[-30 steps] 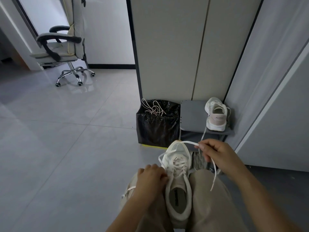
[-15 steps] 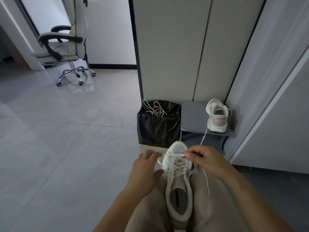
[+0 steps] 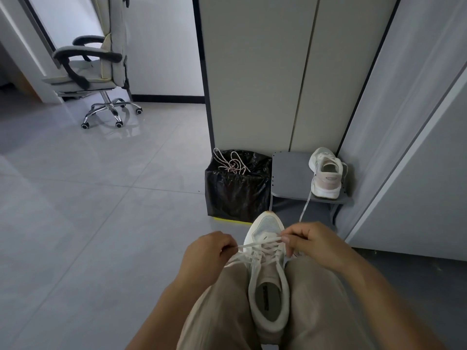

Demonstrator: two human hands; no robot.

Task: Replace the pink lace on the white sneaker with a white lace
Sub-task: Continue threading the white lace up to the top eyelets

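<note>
A white sneaker point(image 3: 268, 294) is wedged between my knees, toe pointing away from me. A white lace point(image 3: 262, 248) crosses its eyelets. My left hand point(image 3: 207, 251) pinches one end of that lace to the left of the shoe. My right hand point(image 3: 313, 242) pinches the other end over the toe end of the lacing. The pink lace point(image 3: 231, 164) lies tangled on top of a black bin bag point(image 3: 237, 193).
A second white sneaker point(image 3: 326, 174) with a loose lace hanging down stands on a low grey stool point(image 3: 290, 175) beside the bag. Cabinet doors point(image 3: 265, 72) rise behind them. An office chair point(image 3: 93, 64) stands at the far left on the tiled floor.
My left hand has come off my knee and taken the left lace end. My right hand has dropped closer to the shoe, and the lace loop has been drawn flat across the eyelets.
</note>
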